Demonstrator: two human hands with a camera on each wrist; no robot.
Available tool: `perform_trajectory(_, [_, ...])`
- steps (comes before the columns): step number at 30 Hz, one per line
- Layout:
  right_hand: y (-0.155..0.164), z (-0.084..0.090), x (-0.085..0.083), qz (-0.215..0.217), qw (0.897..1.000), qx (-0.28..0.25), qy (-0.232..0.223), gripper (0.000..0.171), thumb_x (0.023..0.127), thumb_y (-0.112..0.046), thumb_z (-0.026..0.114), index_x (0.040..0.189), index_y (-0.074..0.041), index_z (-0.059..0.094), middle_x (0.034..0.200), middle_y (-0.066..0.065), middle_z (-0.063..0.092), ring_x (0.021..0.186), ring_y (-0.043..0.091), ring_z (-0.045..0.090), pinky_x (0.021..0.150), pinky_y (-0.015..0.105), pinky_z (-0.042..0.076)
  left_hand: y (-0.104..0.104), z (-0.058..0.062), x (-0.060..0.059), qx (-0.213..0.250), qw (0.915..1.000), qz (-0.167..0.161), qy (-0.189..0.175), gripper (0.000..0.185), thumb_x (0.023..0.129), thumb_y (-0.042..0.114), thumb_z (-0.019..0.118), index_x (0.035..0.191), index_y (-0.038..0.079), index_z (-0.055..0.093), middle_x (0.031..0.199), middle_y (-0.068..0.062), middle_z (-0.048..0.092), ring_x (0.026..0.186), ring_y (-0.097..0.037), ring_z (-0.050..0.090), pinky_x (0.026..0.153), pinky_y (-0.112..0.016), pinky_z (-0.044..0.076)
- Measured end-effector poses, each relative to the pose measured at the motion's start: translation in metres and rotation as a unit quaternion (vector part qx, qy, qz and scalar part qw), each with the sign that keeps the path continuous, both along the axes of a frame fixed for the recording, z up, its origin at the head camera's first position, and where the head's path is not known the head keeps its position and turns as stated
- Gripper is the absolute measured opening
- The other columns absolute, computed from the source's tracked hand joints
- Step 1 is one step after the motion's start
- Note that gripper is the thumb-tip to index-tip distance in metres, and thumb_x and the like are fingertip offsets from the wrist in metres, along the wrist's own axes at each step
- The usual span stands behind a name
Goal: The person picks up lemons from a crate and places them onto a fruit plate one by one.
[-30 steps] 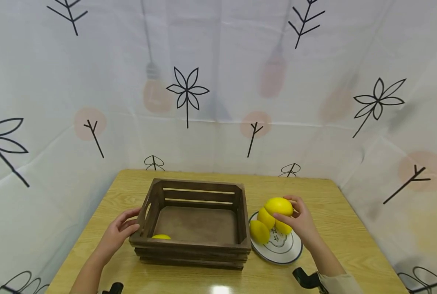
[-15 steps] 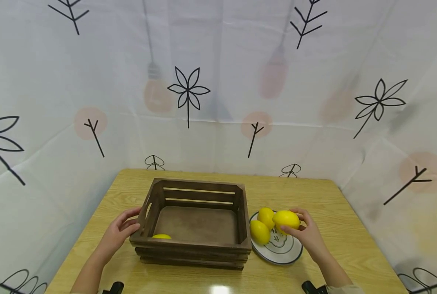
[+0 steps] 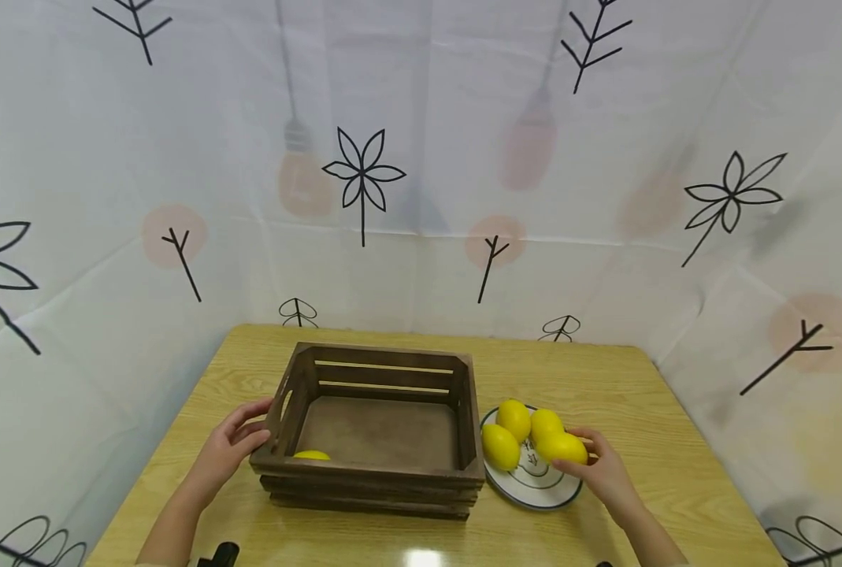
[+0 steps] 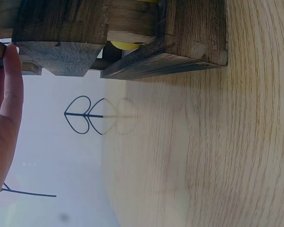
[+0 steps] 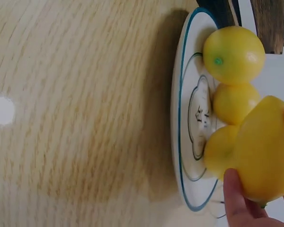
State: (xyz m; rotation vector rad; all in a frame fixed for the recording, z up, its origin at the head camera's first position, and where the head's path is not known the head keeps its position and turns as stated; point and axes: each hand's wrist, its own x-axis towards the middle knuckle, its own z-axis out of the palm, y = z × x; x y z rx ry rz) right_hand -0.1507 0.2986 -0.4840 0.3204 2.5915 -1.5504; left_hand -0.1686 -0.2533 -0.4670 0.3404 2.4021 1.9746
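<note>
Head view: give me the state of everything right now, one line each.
Wooden crate: upright, open-topped, one lemon inside.
Left hand: touches the crate's left end.
Right hand: grips a lemon at the plate.
Plate: flat on the table, three more lemons on it.

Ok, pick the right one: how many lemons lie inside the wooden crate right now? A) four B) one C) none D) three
B: only one lemon shows inside the wooden crate, at its near left corner; the other lemons are over on the plate, one of them held by the right hand.
</note>
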Motion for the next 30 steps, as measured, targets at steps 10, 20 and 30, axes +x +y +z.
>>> perform_trajectory(10, [0.002,-0.012,-0.001,0.015,0.999,0.032,-0.013,0.071,0.076,-0.022,0.078,0.131,0.002,0.04,0.125,0.033,0.043,0.1,0.033,0.054,0.076,0.039,0.05,-0.001,0.0,0.0,-0.001,1.0,0.003,-0.005,0.048,0.095,0.015,0.055,0.136,-0.004,0.037,0.124,0.015,0.046,0.106,0.002,0.052,0.083,-0.017,0.047])
perform_trajectory(20, [0.0,-0.021,-0.001,0.031,0.998,0.056,-0.012,0.072,0.074,-0.023,0.08,0.129,0.003,0.041,0.114,0.024,0.049,0.096,0.028,0.052,0.074,0.035,0.049,-0.001,0.001,-0.001,0.003,1.0,-0.004,0.002,0.047,0.096,0.013,0.053,0.137,-0.005,0.036,0.125,0.014,0.045,0.106,0.002,0.051,0.084,-0.017,0.046])
perform_trajectory(30, [0.003,-0.014,0.001,0.033,0.997,0.072,-0.009,0.074,0.073,-0.024,0.08,0.129,0.003,0.04,0.121,0.032,0.044,0.102,0.037,0.051,0.08,0.044,0.048,0.0,0.001,0.001,0.002,1.0,-0.004,0.002,0.047,0.096,0.014,0.053,0.136,-0.005,0.037,0.126,0.01,0.045,0.107,0.0,0.051,0.083,-0.018,0.046])
